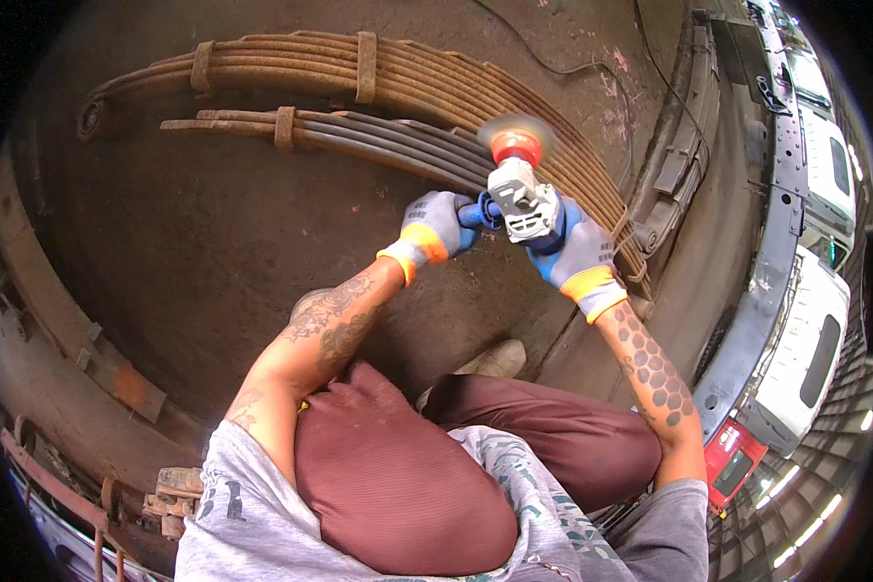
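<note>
Both my hands are on an angle grinder (526, 197) with a pale gear head. A red-orange cup wheel (516, 145) is on its far end, its outer edge blurred as if spinning. My gloved left hand (431, 223) is closed round the blue side handle (479, 210). My gloved right hand (584, 246) wraps the tool's body, its fingers partly hidden. Under the wheel lies a smaller leaf spring (388, 138), partly bare grey metal. Beyond it curves a larger, rusty leaf spring (436, 73). Whether the wheel touches metal, I cannot tell.
A dark cable (553, 70) runs across the brown floor (213, 223). More spring packs (684, 165) lie to the right, beside a long grey steel beam (761, 291). White truck cabs (795, 359) stand at far right. Rusty steel parts (58, 281) are on the left.
</note>
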The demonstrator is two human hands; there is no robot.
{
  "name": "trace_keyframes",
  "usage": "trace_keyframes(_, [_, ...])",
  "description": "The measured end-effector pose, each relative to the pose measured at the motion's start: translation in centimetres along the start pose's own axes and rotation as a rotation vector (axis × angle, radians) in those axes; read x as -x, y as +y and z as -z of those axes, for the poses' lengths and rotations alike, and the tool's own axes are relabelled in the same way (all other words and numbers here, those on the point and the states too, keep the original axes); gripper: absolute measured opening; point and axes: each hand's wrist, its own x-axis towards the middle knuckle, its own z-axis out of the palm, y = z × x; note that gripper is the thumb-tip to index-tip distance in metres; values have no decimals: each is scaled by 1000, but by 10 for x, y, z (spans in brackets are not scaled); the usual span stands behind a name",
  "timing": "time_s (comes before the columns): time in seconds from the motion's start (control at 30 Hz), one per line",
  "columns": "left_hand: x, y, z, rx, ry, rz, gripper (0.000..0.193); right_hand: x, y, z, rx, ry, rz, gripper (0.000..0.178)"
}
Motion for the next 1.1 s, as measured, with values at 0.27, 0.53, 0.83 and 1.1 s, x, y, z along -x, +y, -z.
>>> trace_keyframes(0.27, [-5,3,0,-29,-7,-18,19,-1,7,-1,-6,13,-9,61])
trace_keyframes(0.53, [-17,3,-19,6,-53,-27,20,3,18,-5,-4,11,-62,65])
trace_keyframes(0.83, [-3,-3,2,21,6,-5,19,-7,-5,8,42,-17,20,57])
trace_keyframes(1.1, [-3,0,4,20,5,-1,20,-8,-6,10,42,-48,-3,59])
